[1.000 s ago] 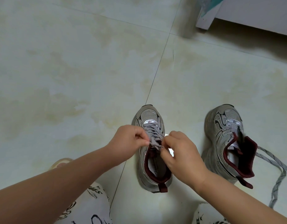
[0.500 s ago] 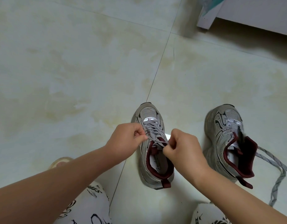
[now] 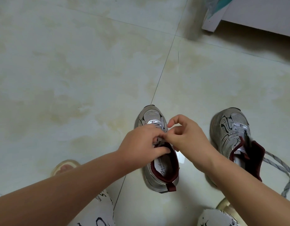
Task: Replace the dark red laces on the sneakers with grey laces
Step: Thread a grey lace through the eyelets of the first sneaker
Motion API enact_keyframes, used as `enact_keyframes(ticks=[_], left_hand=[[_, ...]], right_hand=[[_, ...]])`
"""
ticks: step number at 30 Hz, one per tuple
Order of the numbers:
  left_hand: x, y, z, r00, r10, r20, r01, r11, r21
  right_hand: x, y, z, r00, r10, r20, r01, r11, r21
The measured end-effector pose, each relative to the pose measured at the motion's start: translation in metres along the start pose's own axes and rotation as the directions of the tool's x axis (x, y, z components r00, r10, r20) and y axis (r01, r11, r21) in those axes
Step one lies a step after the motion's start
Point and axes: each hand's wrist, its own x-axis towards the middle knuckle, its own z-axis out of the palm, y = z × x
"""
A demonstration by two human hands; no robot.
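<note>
Two sneakers: we count a pair on the tiled floor [image 3: 75,70], toes pointing away from us, standing side by side but apart.
Left sneaker [image 3: 163,173]: silver-grey with dark red lining; our hands cover its lacing, so we cannot make out how far it is threaded.
Right sneaker [image 3: 229,128]: tongue pulled up and open; our right forearm hides its heel.
Grey lace [image 3: 278,167]: trails from the right sneaker across the floor and runs off the right edge of view.
Left hand [image 3: 141,144]: fingers curled over the left sneaker's throat; whether they pinch a lace we cannot tell.
Right hand [image 3: 186,136]: touching the left hand, fingertips curled together in a pinch; what they hold is too small to make out.
Sandals: one [image 3: 64,167] pokes out past our left forearm, another [image 3: 225,207] sits at the bottom edge, both mostly hidden.
Patterned trousers [image 3: 102,214]: cut off at the bottom.
White furniture [image 3: 255,13]: top right corner, only partly in view.
</note>
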Motion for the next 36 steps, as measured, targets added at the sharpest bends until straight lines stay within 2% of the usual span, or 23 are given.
enact_keyframes(ticks=[3,4,5,8,10,17,21,26,28,32,36], left_hand=[[0.005,-0.001,0.000,0.996,-0.076,-0.039,0.072,0.994,-0.084],[0.005,-0.002,-0.001,0.994,-0.102,-0.046,0.097,0.989,-0.111],[0.005,-0.002,-0.002,0.991,-0.122,-0.050,0.114,0.984,-0.137],[0.004,-0.003,-0.002,0.987,-0.149,-0.059,0.135,0.972,-0.194],[0.004,-0.003,-0.003,0.987,-0.147,-0.059,0.133,0.971,-0.198],[0.000,-0.007,-0.005,0.983,-0.174,-0.062,0.153,0.957,-0.246],[0.000,-0.017,-0.010,0.973,-0.220,0.062,0.225,0.971,-0.078],[0.002,-0.019,-0.015,0.944,-0.265,0.197,0.272,0.962,-0.005],[0.005,-0.018,-0.019,0.932,-0.269,0.245,0.272,0.962,0.023],[0.009,-0.006,-0.034,0.917,-0.233,0.323,0.214,0.972,0.091],[0.016,0.007,-0.043,0.970,-0.118,0.214,0.101,0.991,0.091]], right_hand=[[0.002,0.004,0.005,0.999,0.052,-0.005,-0.049,0.973,0.225],[0.001,0.009,0.006,0.998,0.066,-0.021,-0.059,0.966,0.253],[0.000,0.015,0.008,0.997,0.068,-0.036,-0.058,0.972,0.227],[-0.003,0.029,0.015,0.999,-0.008,-0.043,0.006,0.999,-0.054],[-0.002,0.029,0.016,0.997,-0.051,-0.057,0.042,0.987,-0.153],[0.005,0.029,0.017,0.996,-0.066,-0.066,0.059,0.993,-0.102],[0.004,0.031,0.016,0.983,-0.160,-0.088,0.147,0.980,-0.135],[0.001,0.029,0.024,0.951,-0.306,-0.053,0.278,0.915,-0.291],[0.003,0.030,0.026,0.954,-0.295,-0.055,0.264,0.913,-0.310],[0.008,0.029,0.031,0.983,-0.163,-0.087,0.149,0.977,-0.149],[0.008,0.027,0.033,0.989,-0.139,-0.057,0.133,0.987,-0.090]])
